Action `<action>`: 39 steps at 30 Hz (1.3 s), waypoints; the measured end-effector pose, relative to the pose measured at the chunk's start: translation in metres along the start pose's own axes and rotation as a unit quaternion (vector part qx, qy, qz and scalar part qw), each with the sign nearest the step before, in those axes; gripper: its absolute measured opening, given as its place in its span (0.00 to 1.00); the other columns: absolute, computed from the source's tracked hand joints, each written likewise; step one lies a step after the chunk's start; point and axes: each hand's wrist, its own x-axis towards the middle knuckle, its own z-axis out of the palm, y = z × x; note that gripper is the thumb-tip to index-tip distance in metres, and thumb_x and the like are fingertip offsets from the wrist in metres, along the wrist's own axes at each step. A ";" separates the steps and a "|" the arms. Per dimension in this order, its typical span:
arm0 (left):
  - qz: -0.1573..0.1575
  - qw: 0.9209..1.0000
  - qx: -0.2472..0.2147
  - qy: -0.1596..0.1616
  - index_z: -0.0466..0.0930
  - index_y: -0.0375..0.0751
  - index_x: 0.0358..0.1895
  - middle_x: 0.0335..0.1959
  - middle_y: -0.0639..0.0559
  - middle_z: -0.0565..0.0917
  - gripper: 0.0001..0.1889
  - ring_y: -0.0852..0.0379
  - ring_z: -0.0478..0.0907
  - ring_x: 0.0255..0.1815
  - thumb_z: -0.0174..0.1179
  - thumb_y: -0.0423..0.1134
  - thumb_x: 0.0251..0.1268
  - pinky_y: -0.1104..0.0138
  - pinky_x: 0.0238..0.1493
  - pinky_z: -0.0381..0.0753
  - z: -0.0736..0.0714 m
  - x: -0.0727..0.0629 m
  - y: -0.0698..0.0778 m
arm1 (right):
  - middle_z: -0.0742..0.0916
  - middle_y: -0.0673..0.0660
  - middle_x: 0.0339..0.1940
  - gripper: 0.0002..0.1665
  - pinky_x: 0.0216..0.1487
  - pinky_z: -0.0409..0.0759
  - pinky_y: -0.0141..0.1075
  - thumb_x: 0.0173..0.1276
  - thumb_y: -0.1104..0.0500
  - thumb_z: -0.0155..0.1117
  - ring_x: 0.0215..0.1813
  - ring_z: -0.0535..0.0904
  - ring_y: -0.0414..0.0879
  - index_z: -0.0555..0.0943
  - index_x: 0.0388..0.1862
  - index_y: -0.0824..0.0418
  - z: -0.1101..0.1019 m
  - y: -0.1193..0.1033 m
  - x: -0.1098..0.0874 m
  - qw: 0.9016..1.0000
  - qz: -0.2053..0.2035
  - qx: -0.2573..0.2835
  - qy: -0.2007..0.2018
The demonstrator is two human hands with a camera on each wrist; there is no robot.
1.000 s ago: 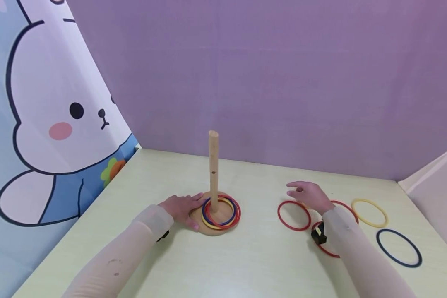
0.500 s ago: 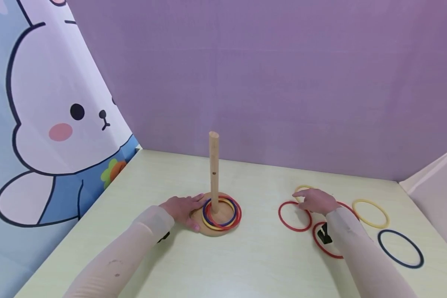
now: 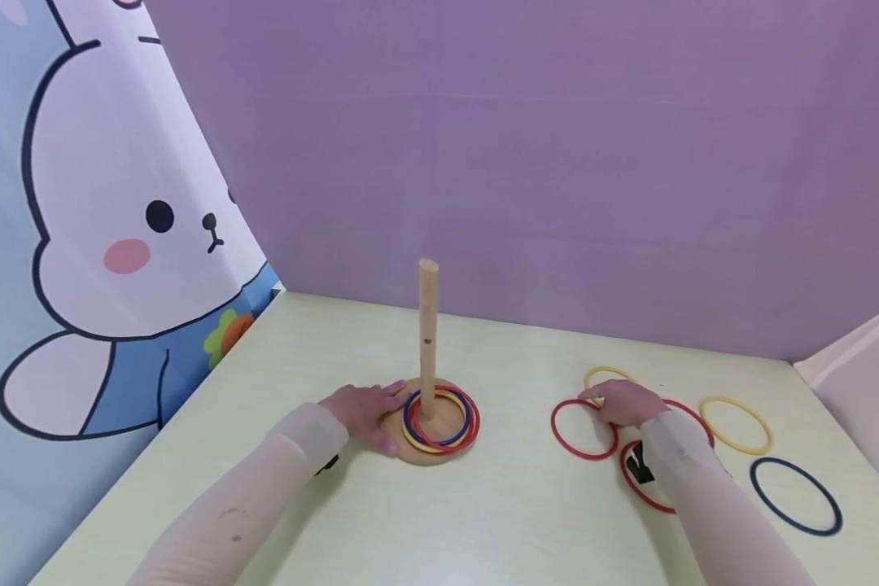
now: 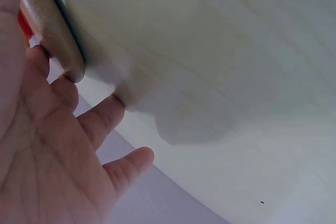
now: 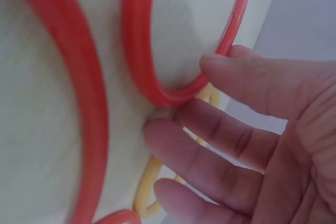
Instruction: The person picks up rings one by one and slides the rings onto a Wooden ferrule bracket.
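Note:
A round wooden base (image 3: 394,425) carries an upright wooden post (image 3: 428,342). Stacked rings (image 3: 472,431) in red, yellow and blue lie around the post's foot. My left hand (image 3: 362,413) rests at the left rim of the base, thumb and fingers spread; in the left wrist view some fingertips touch the rim. To the right, my right hand (image 3: 626,402) pinches the far edge of a red ring (image 3: 562,439) lying on the table. In the right wrist view the thumb (image 5: 215,66) is on one side of that red ring, the index finger on the other.
Other rings lie nearby on the pale table (image 3: 513,521): a yellow ring (image 3: 610,369) behind the right hand, two red rings partly under the right arm, another yellow ring (image 3: 740,448) and a dark blue ring (image 3: 794,529). A purple backdrop (image 3: 557,179) stands behind.
My right hand has moved down and toward me, from above the far yellow ring to the red ring's edge, and now pinches it. The left hand stays at the base.

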 end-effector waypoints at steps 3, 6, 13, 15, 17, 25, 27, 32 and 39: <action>0.003 1.000 0.001 0.003 0.57 0.53 0.75 0.76 0.55 0.54 0.48 0.43 0.59 0.72 0.68 0.62 0.50 0.47 0.63 0.65 0.000 0.000 0.000 | 0.81 0.65 0.52 0.29 0.24 0.69 0.32 0.53 0.75 0.54 0.22 0.67 0.44 0.82 0.55 0.61 0.003 0.001 0.002 1.000 -0.002 0.016 0.002; 0.008 1.000 0.002 0.006 0.57 0.51 0.75 0.76 0.55 0.54 0.48 0.43 0.60 0.71 0.68 0.61 0.50 0.46 0.63 0.65 0.000 -0.001 0.001 | 0.81 0.65 0.49 0.29 0.24 0.73 0.32 0.53 0.76 0.55 0.22 0.70 0.44 0.82 0.55 0.63 0.007 0.000 0.003 1.000 -0.005 0.030 0.003; 0.016 1.000 0.003 0.011 0.55 0.51 0.75 0.76 0.54 0.54 0.49 0.42 0.60 0.71 0.68 0.60 0.50 0.45 0.63 0.65 0.000 -0.001 -0.001 | 0.79 0.59 0.33 0.26 0.23 0.78 0.35 0.54 0.79 0.56 0.21 0.75 0.44 0.81 0.53 0.66 0.009 -0.005 0.001 0.998 -0.016 0.068 -0.006; 0.015 1.000 0.003 0.011 0.55 0.51 0.75 0.76 0.54 0.54 0.49 0.42 0.59 0.71 0.68 0.60 0.50 0.45 0.63 0.65 -0.001 -0.001 -0.001 | 0.78 0.58 0.30 0.27 0.24 0.78 0.35 0.54 0.79 0.56 0.20 0.75 0.44 0.80 0.54 0.66 0.009 -0.005 0.000 0.996 -0.013 0.089 -0.014; 0.015 1.000 0.004 0.011 0.55 0.51 0.75 0.76 0.54 0.54 0.49 0.42 0.59 0.71 0.68 0.60 0.51 0.45 0.63 0.65 -0.001 -0.001 -0.001 | 0.77 0.58 0.30 0.27 0.24 0.79 0.35 0.54 0.78 0.57 0.19 0.74 0.44 0.80 0.54 0.67 0.009 -0.006 0.000 0.994 -0.008 0.110 -0.022; 0.013 1.000 0.003 0.009 0.56 0.50 0.75 0.76 0.53 0.55 0.49 0.42 0.60 0.71 0.68 0.60 0.50 0.44 0.62 0.65 -0.002 -0.003 0.001 | 0.81 0.56 0.31 0.26 0.24 0.79 0.36 0.54 0.75 0.60 0.16 0.73 0.42 0.78 0.55 0.70 0.014 -0.003 0.002 0.981 -0.033 0.189 -0.031; 0.012 1.000 0.002 0.008 0.56 0.51 0.75 0.76 0.54 0.55 0.49 0.42 0.60 0.71 0.68 0.61 0.50 0.45 0.62 0.66 -0.001 -0.003 0.001 | 0.81 0.56 0.30 0.26 0.25 0.80 0.37 0.55 0.74 0.62 0.17 0.75 0.42 0.77 0.56 0.72 0.013 -0.005 0.000 0.975 -0.032 0.216 -0.034; 0.010 1.000 0.007 0.009 0.56 0.52 0.75 0.76 0.54 0.55 0.49 0.42 0.60 0.71 0.68 0.61 0.50 0.45 0.62 0.66 -0.001 -0.002 -0.001 | 0.80 0.56 0.30 0.26 0.26 0.82 0.37 0.58 0.72 0.61 0.19 0.78 0.44 0.75 0.58 0.75 0.003 -0.016 -0.001 0.961 -0.015 0.273 -0.030; 0.014 1.000 0.004 0.011 0.56 0.51 0.75 0.76 0.53 0.55 0.49 0.41 0.60 0.71 0.68 0.61 0.51 0.44 0.62 0.65 0.003 -0.002 -0.003 | 0.80 0.57 0.29 0.29 0.30 0.82 0.37 0.60 0.71 0.58 0.20 0.77 0.43 0.70 0.63 0.76 -0.011 -0.037 -0.006 0.944 -0.014 0.328 -0.028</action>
